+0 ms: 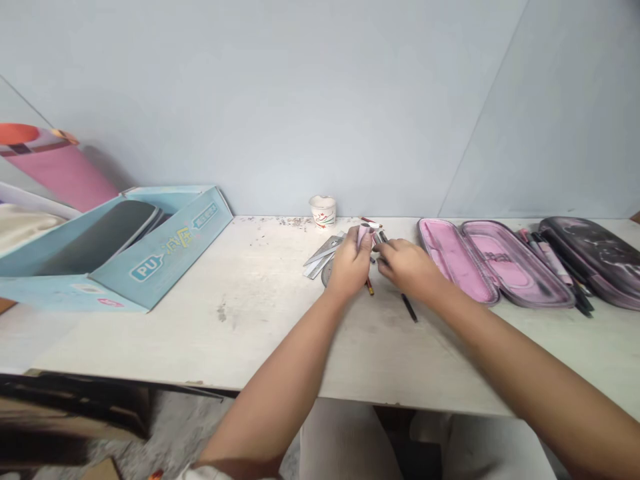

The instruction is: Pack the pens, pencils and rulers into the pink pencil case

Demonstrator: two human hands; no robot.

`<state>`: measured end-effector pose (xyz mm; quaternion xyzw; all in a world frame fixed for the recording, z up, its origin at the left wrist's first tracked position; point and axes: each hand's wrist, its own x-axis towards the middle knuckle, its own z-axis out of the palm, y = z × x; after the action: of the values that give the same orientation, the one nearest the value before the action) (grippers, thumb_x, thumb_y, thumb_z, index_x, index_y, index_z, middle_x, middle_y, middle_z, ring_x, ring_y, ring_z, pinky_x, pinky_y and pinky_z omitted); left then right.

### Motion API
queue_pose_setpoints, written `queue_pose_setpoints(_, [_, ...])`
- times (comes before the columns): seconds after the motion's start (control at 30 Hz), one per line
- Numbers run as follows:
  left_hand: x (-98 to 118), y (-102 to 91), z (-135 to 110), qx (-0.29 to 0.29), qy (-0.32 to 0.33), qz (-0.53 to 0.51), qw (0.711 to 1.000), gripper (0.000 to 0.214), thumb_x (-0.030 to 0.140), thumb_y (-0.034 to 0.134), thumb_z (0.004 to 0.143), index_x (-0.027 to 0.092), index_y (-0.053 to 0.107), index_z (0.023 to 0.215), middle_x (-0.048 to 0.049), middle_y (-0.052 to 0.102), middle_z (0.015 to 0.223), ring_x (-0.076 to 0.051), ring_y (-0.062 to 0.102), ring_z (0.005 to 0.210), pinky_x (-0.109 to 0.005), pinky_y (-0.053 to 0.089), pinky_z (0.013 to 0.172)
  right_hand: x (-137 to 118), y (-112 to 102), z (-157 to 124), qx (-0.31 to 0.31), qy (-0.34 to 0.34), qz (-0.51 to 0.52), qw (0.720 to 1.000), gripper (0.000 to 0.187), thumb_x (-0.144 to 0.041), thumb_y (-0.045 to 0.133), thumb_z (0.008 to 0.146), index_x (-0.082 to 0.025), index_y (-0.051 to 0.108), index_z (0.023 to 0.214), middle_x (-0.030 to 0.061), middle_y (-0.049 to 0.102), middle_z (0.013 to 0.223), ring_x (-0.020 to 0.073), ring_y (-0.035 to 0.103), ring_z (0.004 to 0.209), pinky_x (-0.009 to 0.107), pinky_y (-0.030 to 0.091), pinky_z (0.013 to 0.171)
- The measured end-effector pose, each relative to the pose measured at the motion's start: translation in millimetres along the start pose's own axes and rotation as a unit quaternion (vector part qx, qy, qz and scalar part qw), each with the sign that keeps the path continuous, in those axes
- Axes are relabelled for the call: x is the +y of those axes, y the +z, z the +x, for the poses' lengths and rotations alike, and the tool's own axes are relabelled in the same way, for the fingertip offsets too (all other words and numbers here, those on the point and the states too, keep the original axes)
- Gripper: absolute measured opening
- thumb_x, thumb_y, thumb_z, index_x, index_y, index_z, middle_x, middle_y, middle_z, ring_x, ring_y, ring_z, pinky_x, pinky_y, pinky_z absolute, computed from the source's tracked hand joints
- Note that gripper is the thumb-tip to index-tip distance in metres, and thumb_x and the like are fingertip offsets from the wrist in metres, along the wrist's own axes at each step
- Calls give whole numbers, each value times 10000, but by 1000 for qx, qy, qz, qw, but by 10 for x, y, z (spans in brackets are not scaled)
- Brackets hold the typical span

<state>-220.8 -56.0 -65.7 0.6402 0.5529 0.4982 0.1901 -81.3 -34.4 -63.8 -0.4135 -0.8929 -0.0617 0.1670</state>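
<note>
the left hand (351,262) and the right hand (406,265) are held close together above the middle of a pale, scuffed table top (240,333). the left fingers (363,239) are curled closed around a small pink item (364,233), which is gripped upright, though its exact kind is hidden by the fingers and blur. the right fingers (385,248) are drawn nearly together at a thin dark stick (383,237), but whether it is actually gripped cannot be told. a black-tipped pencil (409,307) is left lying just beyond the right hand, and a short pencil stub (369,287) is seen beneath the left hand. metal rulers (320,257) and a round protractor (327,274) are placed just beside the left hand, with a white paper cup (323,212) set behind them by the wall. to the right, a pink pencil case (495,263) is laid open, and pens (555,262) are spread beside a dark marbled pencil case (590,261). a pale blue cardboard box (165,250) is placed at the far left of the table.
</note>
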Motion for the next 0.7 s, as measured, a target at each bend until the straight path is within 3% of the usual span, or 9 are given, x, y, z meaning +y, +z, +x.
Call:
queue_pose_setpoints(0.1, [50, 28, -38, -48, 13, 20, 999, 265, 370, 383, 883, 193, 525, 1020, -33, 606, 845, -166, 561, 786, -274, 414, 737, 170, -141, -86, 103, 39, 120, 987, 270, -212, 450, 840, -165, 591, 1066, 93, 621, 980, 205, 570, 901, 331, 445, 795])
queue_pose_setpoints(0.17, [73, 59, -70, -83, 17, 19, 996, 271, 374, 398, 876, 201, 528, 1038, -19, 606, 816, -161, 561, 766, -260, 410, 714, 269, -188, -156, 168, 68, 226, 957, 240, -228, 477, 835, -185, 605, 1033, 77, 618, 1015, 179, 582, 915, 318, 460, 818])
queue_pose_setpoints(0.33, [98, 128, -124, -132, 37, 17, 990, 283, 376, 435, 860, 211, 559, 1053, 6, 596, 755, -144, 537, 694, -237, 378, 672, 301, -163, -253, 257, 146, 497, 816, 247, -343, 552, 811, -215, 566, 1022, 42, 637, 998, 162, 611, 943, 348, 482, 869])
queue_pose_setpoints(0.4, [110, 139, -133, -139, 44, 8, 989, 291, 376, 442, 857, 203, 573, 1049, 4, 599, 780, -139, 528, 698, -231, 368, 673, 233, -161, -252, 258, 150, 544, 784, 240, -358, 572, 796, -218, 557, 990, 35, 642, 973, 165, 618, 934, 354, 493, 862])
queue_pose_setpoints(0.6, [151, 146, -152, -143, 0, -56, 988, 298, 379, 480, 834, 175, 598, 1018, 24, 555, 681, -112, 475, 630, -209, 354, 622, 67, -204, -248, 202, 157, 558, 789, 179, -351, 577, 782, -219, 567, 902, 35, 653, 902, 174, 627, 884, 337, 521, 780])
queue_pose_setpoints(0.7, [160, 169, -168, -138, -61, -155, 976, 243, 363, 550, 789, 161, 611, 910, 37, 502, 600, -96, 430, 575, -195, 338, 565, 57, -183, -254, 204, 157, 555, 791, 175, -352, 586, 776, -215, 574, 885, 39, 654, 918, 173, 626, 892, 334, 520, 784])
